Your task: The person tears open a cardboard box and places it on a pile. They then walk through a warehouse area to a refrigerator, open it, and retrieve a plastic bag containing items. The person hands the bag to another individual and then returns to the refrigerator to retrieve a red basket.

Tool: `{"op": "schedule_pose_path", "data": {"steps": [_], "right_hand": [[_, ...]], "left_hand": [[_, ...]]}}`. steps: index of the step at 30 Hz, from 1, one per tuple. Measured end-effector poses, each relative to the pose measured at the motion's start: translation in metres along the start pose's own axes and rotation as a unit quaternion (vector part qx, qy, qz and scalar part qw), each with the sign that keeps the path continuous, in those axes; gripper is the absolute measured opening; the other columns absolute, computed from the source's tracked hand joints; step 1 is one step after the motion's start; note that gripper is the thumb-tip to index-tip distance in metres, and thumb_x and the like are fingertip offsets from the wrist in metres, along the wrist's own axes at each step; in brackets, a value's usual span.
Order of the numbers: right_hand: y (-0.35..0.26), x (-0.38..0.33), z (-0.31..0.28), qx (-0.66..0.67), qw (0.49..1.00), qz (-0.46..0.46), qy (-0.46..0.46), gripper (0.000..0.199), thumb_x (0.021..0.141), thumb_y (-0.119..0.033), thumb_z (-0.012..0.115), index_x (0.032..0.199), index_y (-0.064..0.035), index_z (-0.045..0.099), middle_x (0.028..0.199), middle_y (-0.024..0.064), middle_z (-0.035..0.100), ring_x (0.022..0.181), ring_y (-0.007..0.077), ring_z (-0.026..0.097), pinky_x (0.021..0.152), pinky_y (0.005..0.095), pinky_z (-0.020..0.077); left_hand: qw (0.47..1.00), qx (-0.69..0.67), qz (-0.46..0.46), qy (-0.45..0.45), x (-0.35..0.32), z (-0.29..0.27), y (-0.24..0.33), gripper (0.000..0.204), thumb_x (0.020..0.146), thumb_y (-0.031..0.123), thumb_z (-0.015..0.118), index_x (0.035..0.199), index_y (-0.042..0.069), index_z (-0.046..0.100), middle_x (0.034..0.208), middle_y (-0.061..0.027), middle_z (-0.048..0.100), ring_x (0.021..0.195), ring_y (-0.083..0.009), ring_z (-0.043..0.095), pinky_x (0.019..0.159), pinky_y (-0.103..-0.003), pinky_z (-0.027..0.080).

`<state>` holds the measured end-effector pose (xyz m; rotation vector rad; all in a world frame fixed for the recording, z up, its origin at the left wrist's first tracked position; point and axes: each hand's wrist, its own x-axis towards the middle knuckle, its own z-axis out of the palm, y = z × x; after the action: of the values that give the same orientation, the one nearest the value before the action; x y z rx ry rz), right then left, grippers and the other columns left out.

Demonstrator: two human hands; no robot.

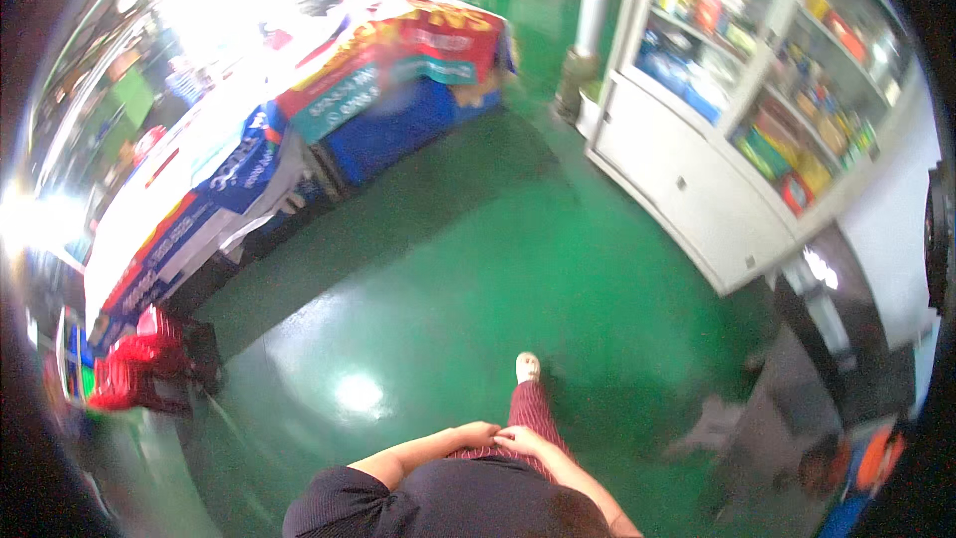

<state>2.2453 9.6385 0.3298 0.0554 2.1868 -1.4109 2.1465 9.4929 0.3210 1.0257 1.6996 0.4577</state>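
Note:
My left hand [476,434] and my right hand [520,440] meet in front of my waist, fingertips close together or touching. The fingers of both look curled in. Whatever lies between them, if anything, is too small and blurred to make out. Just below the hands are my dark red striped trousers [534,410]. One light-coloured shoe [528,368] is forward on the green floor [448,279].
Banner-like sheets [339,90] drape a long table or stack at the left. A white cabinet [687,189] with stocked glass-fronted shelves stands at the right, beside a white pole [593,10]. Red plastic-looking things [139,364] sit at the left; dark furniture [856,339] is at the right.

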Motion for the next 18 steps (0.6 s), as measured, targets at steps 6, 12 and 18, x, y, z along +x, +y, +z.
{"op": "schedule_pose_path", "data": {"steps": [6, 12, 18], "right_hand": [[-0.004, 0.068, -0.138, 0.077, 0.988, 0.134, -0.011, 0.056, 0.082, -0.054, 0.039, 0.070, -0.0020, 0.058, 0.064, 0.0035, 0.056, 0.060, 0.0149, 0.052, 0.058, 0.0289, 0.0420], [0.008, 0.163, -0.266, 0.238, 0.956, 0.091, 0.142, 0.058, 0.086, -0.049, 0.033, 0.070, -0.0006, 0.061, 0.060, 0.0048, 0.056, 0.052, 0.0140, 0.051, 0.054, 0.0278, 0.0424], [-0.009, 0.246, -0.324, 0.201, 0.968, 0.148, -0.012, 0.056, 0.086, -0.048, 0.034, 0.075, -0.0018, 0.064, 0.068, 0.0087, 0.061, 0.061, 0.0163, 0.056, 0.060, 0.0299, 0.0460]], "left_hand": [[0.990, 0.087, -0.015, 0.109, 0.081, -0.111, 0.024, 0.040, 0.077, 0.041, 0.046, 0.078, 0.004, 0.060, 0.076, -0.0183, 0.060, 0.069, -0.0346, 0.057, 0.065, -0.042, 0.045], [0.973, -0.041, -0.038, 0.223, 0.140, -0.251, 0.068, 0.042, 0.076, 0.046, 0.048, 0.081, 0.007, 0.064, 0.073, -0.0161, 0.061, 0.065, -0.0276, 0.059, 0.064, -0.037, 0.046], [0.960, -0.136, -0.078, 0.231, 0.165, -0.309, 0.027, 0.050, 0.080, 0.049, 0.043, 0.077, 0.003, 0.063, 0.069, -0.0158, 0.061, 0.064, -0.0267, 0.060, 0.064, -0.037, 0.045]]}}
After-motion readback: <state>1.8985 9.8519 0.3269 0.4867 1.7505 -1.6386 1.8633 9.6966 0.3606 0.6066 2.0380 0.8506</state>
